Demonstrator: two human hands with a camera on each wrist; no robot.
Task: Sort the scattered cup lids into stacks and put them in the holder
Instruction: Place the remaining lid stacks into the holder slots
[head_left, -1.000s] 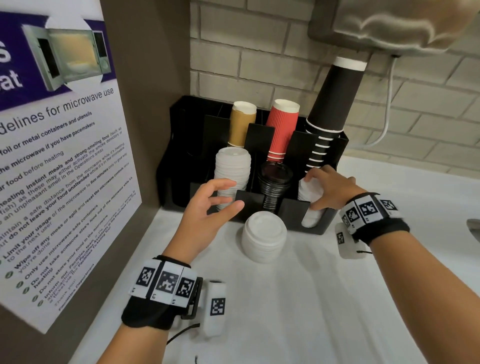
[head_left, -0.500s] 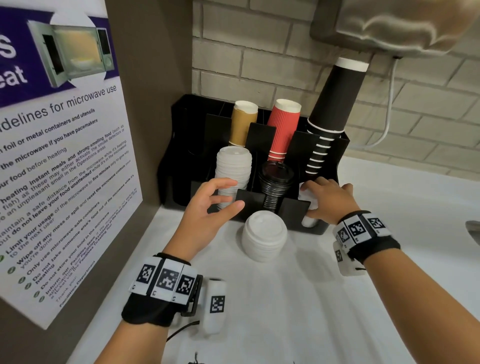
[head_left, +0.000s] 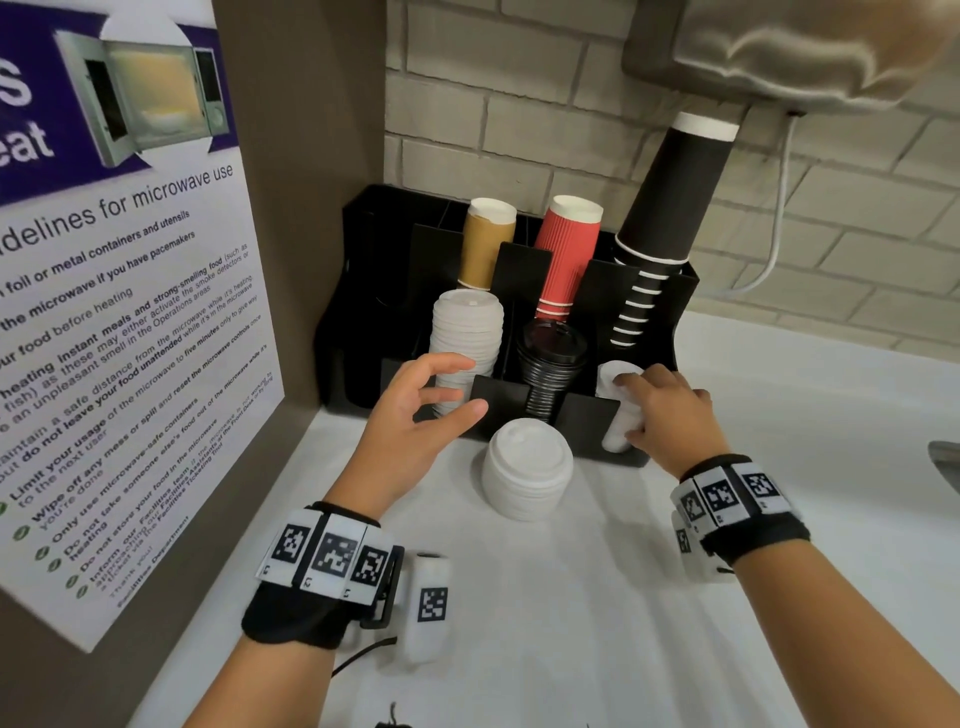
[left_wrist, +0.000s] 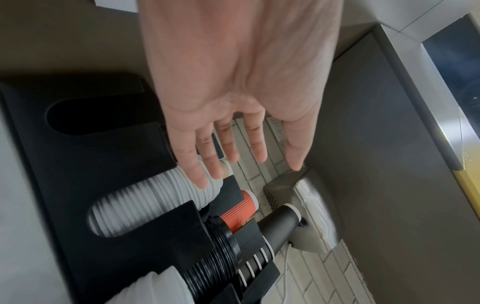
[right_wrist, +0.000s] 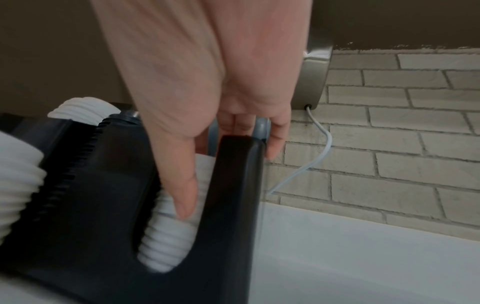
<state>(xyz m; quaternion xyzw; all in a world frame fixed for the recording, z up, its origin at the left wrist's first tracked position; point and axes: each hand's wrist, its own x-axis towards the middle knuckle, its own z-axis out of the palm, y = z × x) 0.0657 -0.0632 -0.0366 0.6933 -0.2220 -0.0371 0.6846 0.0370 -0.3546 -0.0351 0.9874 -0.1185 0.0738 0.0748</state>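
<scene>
- We are seating the small white stack (head_left: 613, 423) in the holder's (head_left: 363, 270) right slot, at the counter's (head_left: 779, 545) back edge; our right hand (head_left: 670, 415) is pinching it.
- Our left hand (head_left: 410, 426) is hovering nearby, fingers spread, holding nothing.
- The tall white stack (head_left: 465, 338) and black stack (head_left: 550, 364) are filling the left and middle slots.
- One loose stack (head_left: 524, 467) is waiting on the counter just before the holder, likely last.

Left hand (head_left: 415, 415) hovers spread (fingers relaxed) while right hand (head_left: 670, 415) reaches forward, fingers curled.
</scene>
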